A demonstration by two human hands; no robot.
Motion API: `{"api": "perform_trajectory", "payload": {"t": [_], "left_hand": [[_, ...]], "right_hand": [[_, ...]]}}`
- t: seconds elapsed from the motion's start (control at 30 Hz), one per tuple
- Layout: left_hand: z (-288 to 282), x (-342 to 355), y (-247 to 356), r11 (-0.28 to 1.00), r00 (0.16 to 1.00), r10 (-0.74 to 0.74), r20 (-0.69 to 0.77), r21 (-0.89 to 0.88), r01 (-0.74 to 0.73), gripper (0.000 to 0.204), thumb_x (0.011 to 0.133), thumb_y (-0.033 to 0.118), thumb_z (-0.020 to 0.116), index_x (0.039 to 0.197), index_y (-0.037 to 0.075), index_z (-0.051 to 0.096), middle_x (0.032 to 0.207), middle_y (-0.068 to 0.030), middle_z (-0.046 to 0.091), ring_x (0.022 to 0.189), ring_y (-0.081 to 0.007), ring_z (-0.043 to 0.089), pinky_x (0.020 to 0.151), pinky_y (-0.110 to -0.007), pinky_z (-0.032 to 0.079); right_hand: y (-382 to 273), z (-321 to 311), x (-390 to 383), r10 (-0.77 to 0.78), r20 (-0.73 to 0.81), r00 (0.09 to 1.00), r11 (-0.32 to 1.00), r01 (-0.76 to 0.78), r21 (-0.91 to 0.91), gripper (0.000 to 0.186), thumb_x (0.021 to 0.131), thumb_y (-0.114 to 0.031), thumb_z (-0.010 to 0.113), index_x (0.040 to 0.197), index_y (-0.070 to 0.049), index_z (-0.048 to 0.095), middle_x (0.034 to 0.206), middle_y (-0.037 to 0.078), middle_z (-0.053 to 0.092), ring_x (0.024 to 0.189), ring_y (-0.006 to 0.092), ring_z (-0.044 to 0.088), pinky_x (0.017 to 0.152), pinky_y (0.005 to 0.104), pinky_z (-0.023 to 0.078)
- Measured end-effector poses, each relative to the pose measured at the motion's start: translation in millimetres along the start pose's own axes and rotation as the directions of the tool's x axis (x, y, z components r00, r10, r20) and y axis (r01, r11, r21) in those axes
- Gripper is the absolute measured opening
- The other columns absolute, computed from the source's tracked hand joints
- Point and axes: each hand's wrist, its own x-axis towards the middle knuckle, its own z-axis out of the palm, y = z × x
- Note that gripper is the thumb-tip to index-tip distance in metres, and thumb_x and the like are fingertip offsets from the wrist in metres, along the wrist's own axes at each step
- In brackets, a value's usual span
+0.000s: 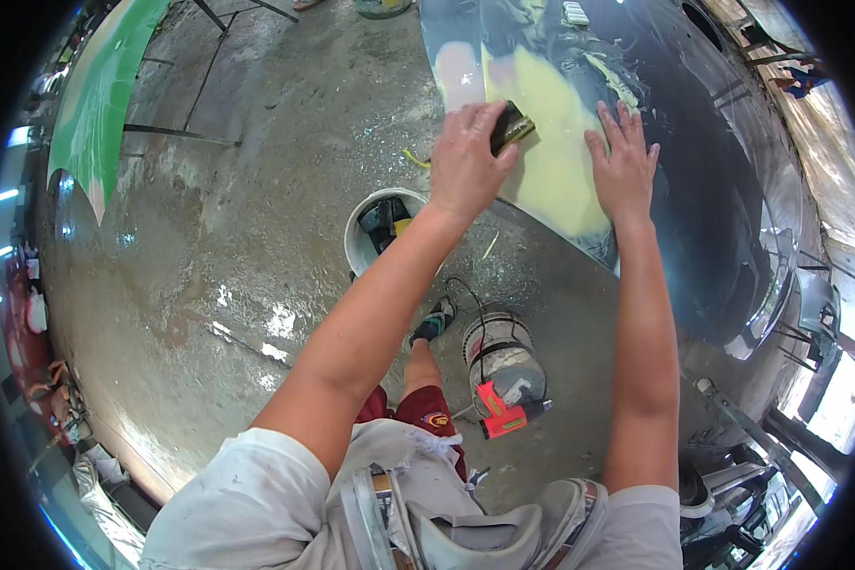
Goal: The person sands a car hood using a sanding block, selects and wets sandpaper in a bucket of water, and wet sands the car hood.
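Note:
A dark, glossy car body panel (679, 180) lies in front of me, with a broad pale yellow patch of filler (546, 138) on its near left part. My left hand (470, 157) is closed around a dark, wet-looking sanding block (511, 129) at the left edge of that patch. The block's underside is hidden. Flat on the panel, at the right border of the yellow patch, rests my right hand (625, 163), its fingers spread and nothing in it.
Below my left forearm stands a white bucket (354, 249) with dark things inside. A red heat gun (503, 415) lies on a grey bucket (501, 342) by my legs, with a black cord. A green panel (104, 85) is at far left on metal legs. The concrete floor (209, 209) looks wet.

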Motion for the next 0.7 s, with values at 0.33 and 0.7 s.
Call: {"api": "perform_trajectory", "payload": {"t": [0.33, 0.7], "left_hand": [[23, 37, -34, 0.967, 0.961, 0.239, 0.14, 0.051, -0.248, 0.057, 0.078, 0.026, 0.077, 0.132, 0.011, 0.066, 0.124, -0.0148, 0.068, 0.114, -0.0342, 0.063, 0.096, -0.047, 0.052], [65, -40, 33, 0.846, 0.776, 0.437, 0.455, 0.086, -0.527, 0.06, 0.09, 0.021, 0.065, 0.146, 0.009, 0.047, 0.143, -0.0132, 0.053, 0.13, -0.0318, 0.054, 0.107, -0.054, 0.042]], "right_hand": [[10, 0, 3, 0.05, -0.08, 0.996, 0.998, -0.047, 0.035, 0.051, 0.104, -0.048, 0.049, 0.147, -0.022, 0.055, 0.16, 0.003, 0.044, 0.153, 0.0257, 0.031, 0.124, 0.0574, 0.02], [48, -6, 0, 0.486, -0.2, 0.851, 0.552, -0.121, 0.825, 0.04, 0.108, -0.024, 0.05, 0.134, 0.003, 0.063, 0.135, 0.017, 0.066, 0.125, 0.0234, 0.063, 0.106, 0.0334, 0.048]]}}
